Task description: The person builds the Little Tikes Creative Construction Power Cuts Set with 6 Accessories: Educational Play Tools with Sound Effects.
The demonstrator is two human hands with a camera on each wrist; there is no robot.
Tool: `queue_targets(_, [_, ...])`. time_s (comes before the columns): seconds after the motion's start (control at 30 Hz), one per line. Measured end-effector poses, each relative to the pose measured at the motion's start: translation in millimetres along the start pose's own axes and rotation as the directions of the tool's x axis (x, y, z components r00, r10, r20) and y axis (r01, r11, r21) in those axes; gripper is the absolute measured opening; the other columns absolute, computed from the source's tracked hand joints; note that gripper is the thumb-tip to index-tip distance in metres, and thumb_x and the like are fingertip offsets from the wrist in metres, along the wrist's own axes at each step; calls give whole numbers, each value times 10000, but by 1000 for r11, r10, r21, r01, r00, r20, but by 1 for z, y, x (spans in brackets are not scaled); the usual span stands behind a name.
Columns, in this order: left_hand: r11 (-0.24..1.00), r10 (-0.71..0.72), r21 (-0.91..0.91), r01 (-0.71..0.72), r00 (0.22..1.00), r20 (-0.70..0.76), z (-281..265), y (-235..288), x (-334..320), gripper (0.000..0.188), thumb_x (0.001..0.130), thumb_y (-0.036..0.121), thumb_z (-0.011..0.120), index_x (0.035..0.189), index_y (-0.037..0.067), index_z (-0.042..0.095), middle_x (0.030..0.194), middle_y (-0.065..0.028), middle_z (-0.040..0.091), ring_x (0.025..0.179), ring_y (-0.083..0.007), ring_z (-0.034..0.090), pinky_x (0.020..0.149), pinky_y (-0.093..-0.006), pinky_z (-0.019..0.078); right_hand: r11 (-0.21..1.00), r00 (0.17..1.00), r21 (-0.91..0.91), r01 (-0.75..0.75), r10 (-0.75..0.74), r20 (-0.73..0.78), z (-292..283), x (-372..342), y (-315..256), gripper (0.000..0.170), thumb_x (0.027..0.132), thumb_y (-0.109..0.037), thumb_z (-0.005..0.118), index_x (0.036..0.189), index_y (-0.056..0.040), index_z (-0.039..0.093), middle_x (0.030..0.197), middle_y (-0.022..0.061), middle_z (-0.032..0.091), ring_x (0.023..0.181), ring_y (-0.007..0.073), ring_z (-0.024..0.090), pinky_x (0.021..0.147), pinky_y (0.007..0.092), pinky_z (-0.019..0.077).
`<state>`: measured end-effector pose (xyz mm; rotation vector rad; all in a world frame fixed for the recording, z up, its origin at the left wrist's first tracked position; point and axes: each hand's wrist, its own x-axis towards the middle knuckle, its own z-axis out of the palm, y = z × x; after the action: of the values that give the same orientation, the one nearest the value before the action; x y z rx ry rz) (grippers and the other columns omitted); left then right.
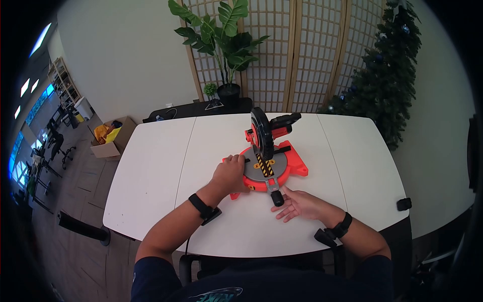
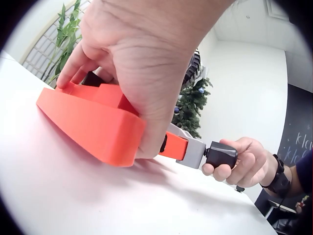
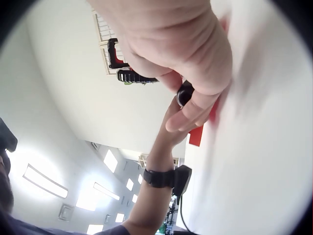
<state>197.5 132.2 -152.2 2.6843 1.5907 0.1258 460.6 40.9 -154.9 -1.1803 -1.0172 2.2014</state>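
A toy miter saw [image 1: 263, 131], orange-red with a grey round turntable and a black blade, stands on the white table [image 1: 151, 201]. My left hand [image 1: 229, 176] grips the left side of its base; the left wrist view shows the fingers over the orange base [image 2: 93, 122] and the thumb down at its front. At the front, a black knob [image 1: 277, 198] juts toward me from a grey arm. Around this knob is my right hand [image 1: 299, 205], thumb on one side and loosely extended fingers on the other. In the right wrist view the knob [image 3: 185, 95] shows between them.
A small black object [image 1: 404, 204] lies at the table's right edge. Behind the table stand a potted plant [image 1: 229, 93] on a low black table, a lattice screen [image 1: 271, 60] and a Christmas tree [image 1: 377, 80]. An open cardboard box [image 1: 108, 149] is at the left.
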Motion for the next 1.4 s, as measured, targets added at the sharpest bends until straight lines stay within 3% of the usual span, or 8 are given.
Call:
queue_targets(0.17, [1000,-2,-7,2,1000,14,-2,0,1,963,557,430,915,1295,-18,489,1224,-192,608,1161,-334,617,951,-382,546,829,954,-559,6,-173,-246,-22,-1,-22,501,1012,-513,547,1123,-26,550,946,90,628,843,180,647,761,315,540])
queue_targets(0.23, [1000,-6,-9,6,1000,16,-2,-1,1,964,558,431,914,1298,-15,487,1226,-193,606,1157,-335,618,954,-385,545,623,807,-750,223,-550,-217,-46,5,-27,426,999,-459,597,1059,-43,528,928,72,572,810,137,590,732,284,510])
queue_targets(0.33, [1000,-2,-15,2,1000,8,-2,-1,0,965,560,432,914,1303,-11,486,1227,-192,605,1153,-337,618,957,-387,544,575,671,-789,217,-675,-307,-72,13,-36,454,965,-420,664,1151,-31,522,1040,102,591,909,150,604,778,280,515])
queue_targets(0.47, [1000,0,-17,0,1000,20,-4,-1,0,971,556,432,916,1306,-9,484,1227,-193,605,1150,-339,619,957,-389,544,562,651,-816,138,-672,-352,-80,22,-38,561,956,-405,679,1315,-25,477,1174,147,594,998,182,606,829,300,522])
queue_targets(0.53, [1000,8,-24,-8,1000,17,-3,-2,0,977,551,433,917,1306,-10,483,1225,-193,605,1147,-339,620,954,-390,546,694,810,-716,75,-461,-362,-69,17,-43,723,940,-395,703,1466,-24,373,1235,189,600,1051,231,616,884,331,522])
queue_targets(0.63, [1000,-2,-25,3,1000,22,-4,-2,0,980,542,422,924,1305,-10,485,1223,-195,606,1146,-338,620,955,-389,546,713,842,-696,80,-423,-336,-63,17,-45,757,940,-377,710,1500,-10,356,1261,199,605,1099,252,620,933,338,509])
queue_targets(1.27, [974,41,-222,-31,998,40,-9,-29,-4,1093,574,448,926,1427,23,392,1445,-206,468,1348,-372,473,1098,-435,457,608,766,-784,124,-561,-314,-78,28,-18,531,984,-296,665,1430,-50,515,1287,161,648,1008,220,664,892,337,536])
queue_targets(1.4, [954,-40,-283,102,976,216,-14,-34,-7,1161,568,522,919,1448,19,353,1446,-214,456,1331,-368,495,1097,-425,458,547,739,-829,118,-606,-295,-72,20,-16,466,972,-300,680,1344,-53,548,1170,165,680,971,229,673,850,342,539])
